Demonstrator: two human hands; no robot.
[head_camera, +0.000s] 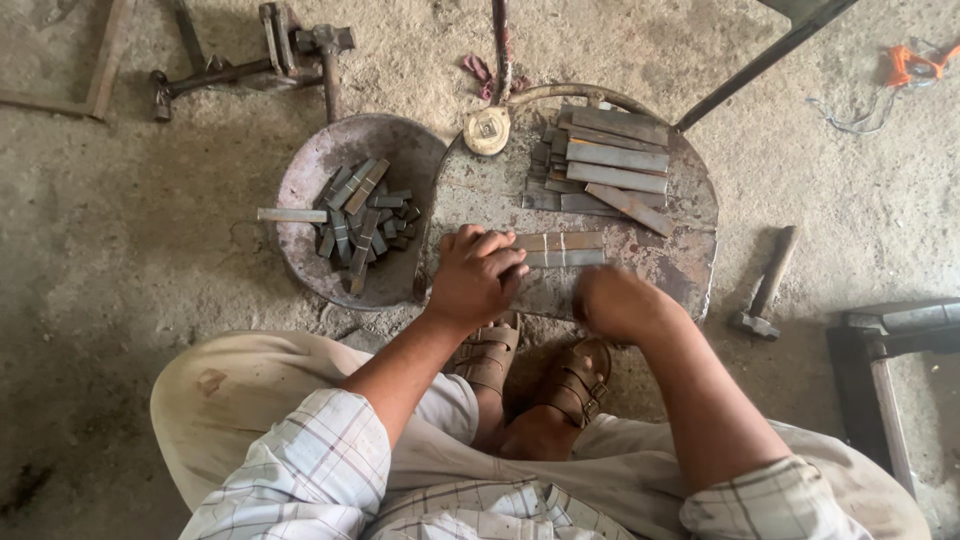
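The left hand (476, 272) lay fingers down on the near end of two flat steel bars (560, 249), pinning them side by side on the rusty metal plate (690, 262) rather than closing around them. The right hand (612, 302) was curled just below the bars' other end, blurred, so its grip could not be told. A stack of bars (606, 168) lay beyond, and a pan (305, 180) of short offcuts (362, 220) sat left.

Grey metal strips (560, 249), rusty brown-grey plate (690, 265), pale checked shirt sleeves (300, 470), brown sandals (575, 380), beige trousers (240, 375).
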